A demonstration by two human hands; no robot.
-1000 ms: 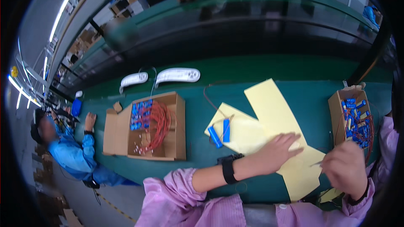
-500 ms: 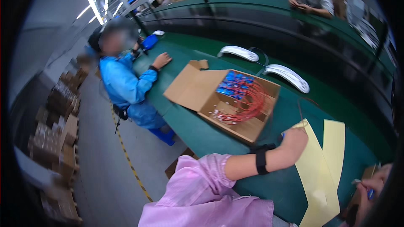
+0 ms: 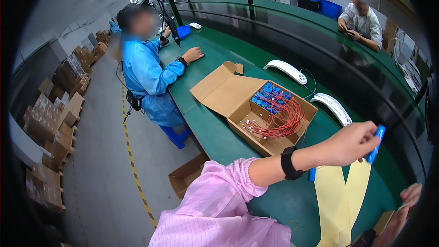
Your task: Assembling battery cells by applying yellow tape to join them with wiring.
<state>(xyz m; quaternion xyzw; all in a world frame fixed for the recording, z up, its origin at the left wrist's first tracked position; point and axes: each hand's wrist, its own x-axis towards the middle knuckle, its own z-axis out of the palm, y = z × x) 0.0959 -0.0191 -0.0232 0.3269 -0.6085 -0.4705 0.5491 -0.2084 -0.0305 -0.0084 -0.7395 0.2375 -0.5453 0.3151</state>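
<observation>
While my left hand (image 3: 350, 144) holds it above the worktop (image 3: 215, 132), the small blue cylinder (image 3: 376, 144) sits pinched upright in its fingers (image 3: 366, 132); I judge it light, rigid and smooth, best gripped across the middle. My right hand (image 3: 404, 210) shows only at the frame edge, and I cannot tell how its fingers lie. Below the fingers lie yellow paper strips (image 3: 340, 196) and another blue cell (image 3: 312, 174). Beyond them, the open cardboard box (image 3: 249, 105) of cells and red wires (image 3: 279, 121) crowds the way.
</observation>
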